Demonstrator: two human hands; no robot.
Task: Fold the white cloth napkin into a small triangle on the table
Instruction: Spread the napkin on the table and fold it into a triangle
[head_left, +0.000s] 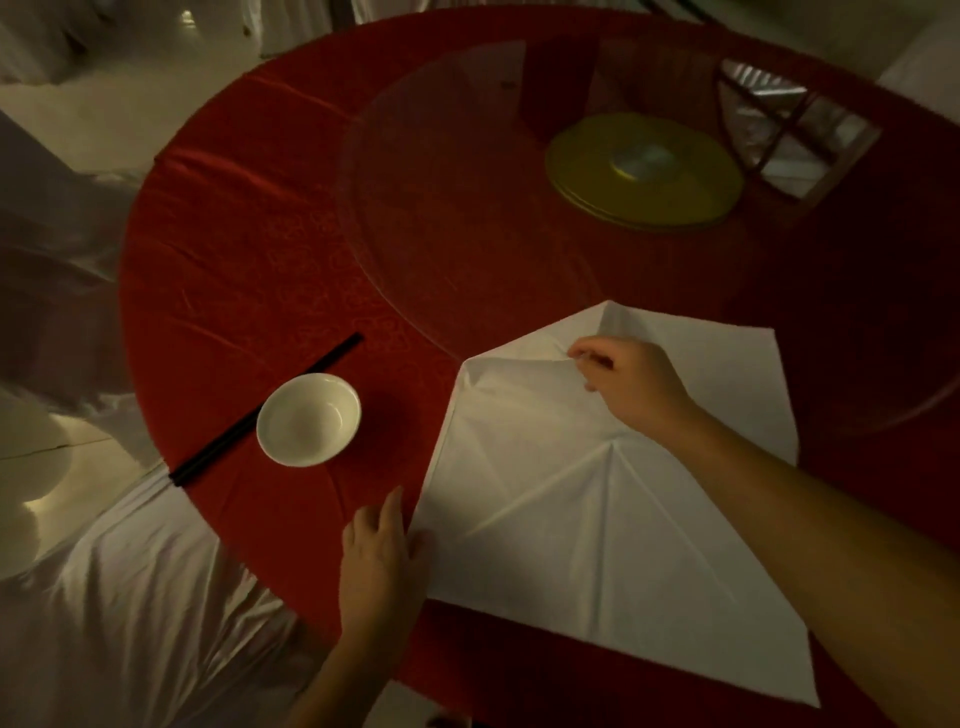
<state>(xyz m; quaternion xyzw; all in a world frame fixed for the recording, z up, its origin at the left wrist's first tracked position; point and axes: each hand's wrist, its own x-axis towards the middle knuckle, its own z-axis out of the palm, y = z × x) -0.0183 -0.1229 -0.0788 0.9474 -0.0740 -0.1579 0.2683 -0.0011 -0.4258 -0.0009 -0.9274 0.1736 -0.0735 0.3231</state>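
White cloth napkin (597, 509) lies partly folded on the red desk (249, 270), near edge overhanging. Right hand (623, 384) pinches a raised far fold; left hand (379, 561) rests flat, fingers straight, at the left edge. Cloth looks light, soft and creased; corners give the best hold.

Left grip (382, 558) flat with fingers straight, right grip (631, 387) pinching
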